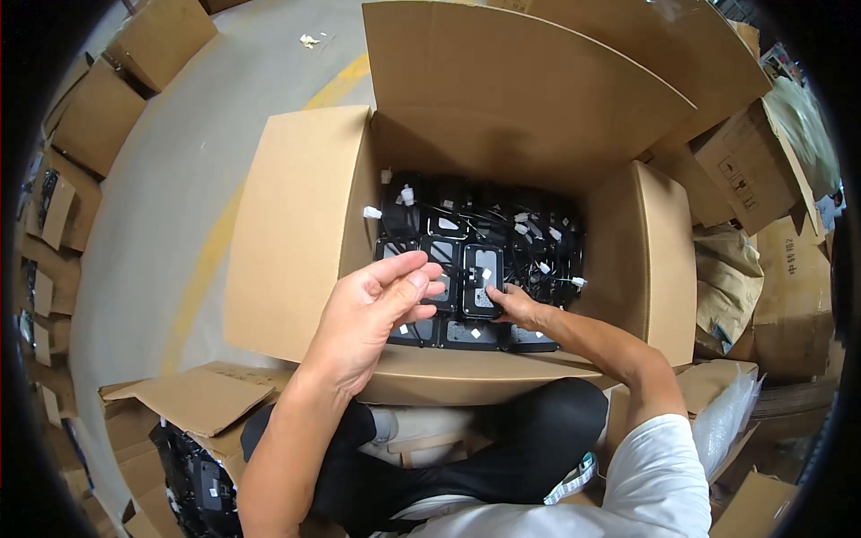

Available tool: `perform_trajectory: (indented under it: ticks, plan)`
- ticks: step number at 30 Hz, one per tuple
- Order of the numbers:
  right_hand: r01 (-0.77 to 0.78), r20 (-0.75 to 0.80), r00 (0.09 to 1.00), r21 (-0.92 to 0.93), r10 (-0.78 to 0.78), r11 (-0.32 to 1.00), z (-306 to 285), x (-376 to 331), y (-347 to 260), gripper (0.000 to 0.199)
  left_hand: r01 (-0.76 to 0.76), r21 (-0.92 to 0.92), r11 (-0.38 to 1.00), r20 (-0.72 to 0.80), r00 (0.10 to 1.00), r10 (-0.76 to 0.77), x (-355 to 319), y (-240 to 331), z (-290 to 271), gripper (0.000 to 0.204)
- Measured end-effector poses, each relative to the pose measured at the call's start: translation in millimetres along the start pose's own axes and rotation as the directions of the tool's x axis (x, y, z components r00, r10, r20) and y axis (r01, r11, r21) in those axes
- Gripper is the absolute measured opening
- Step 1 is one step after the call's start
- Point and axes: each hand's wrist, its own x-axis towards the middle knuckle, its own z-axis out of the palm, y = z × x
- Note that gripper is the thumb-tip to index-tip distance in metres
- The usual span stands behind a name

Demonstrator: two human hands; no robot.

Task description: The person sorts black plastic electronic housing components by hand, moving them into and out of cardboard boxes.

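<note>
A large open cardboard box (296, 193) stands in front of me, holding layers of black rectangular units with grey faces, black cables and white plug connectors (407, 195). Inside it, my right hand (520, 308) grips one black rectangular unit (483, 285) by its right edge, thumb on the top face; its other fingers are mostly hidden. My left hand (368, 309) hovers over the box's near left part, empty, with fingers loosely bent and apart. Similar units (471, 334) lie in a row along the near wall of the box.
The box's far flap (520, 63) stands up, while its side flaps fold outward. At lower left, another open carton (202, 399) holds black units in plastic. Cartons (762, 170), brown paper and bubble wrap (722, 417) crowd the right. More cartons (99, 117) line the left, beyond the grey floor.
</note>
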Motion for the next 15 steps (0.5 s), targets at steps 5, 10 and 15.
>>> perform_trajectory:
  ticks: [5, 10, 15]
  plan:
    - [0.023, -0.135, 0.987, -0.404, -0.085, 0.914, 25, 7, -10, 0.056, -0.043, -0.004, 0.999, 0.005, 0.999, 0.043, -13, 0, -13, 0.048]
    - [0.205, -0.008, 0.964, -0.621, -0.267, 0.757, -56, 39, 9, 0.054, -0.196, 0.156, 0.968, 0.173, 0.97, 0.169, 1, -16, 1, 0.044]
    - [0.103, -0.063, 0.97, -0.771, -0.237, 0.628, -17, 12, -12, 0.058, -0.262, 0.561, 0.786, 0.005, 0.95, 0.312, -56, -18, -40, 0.039]
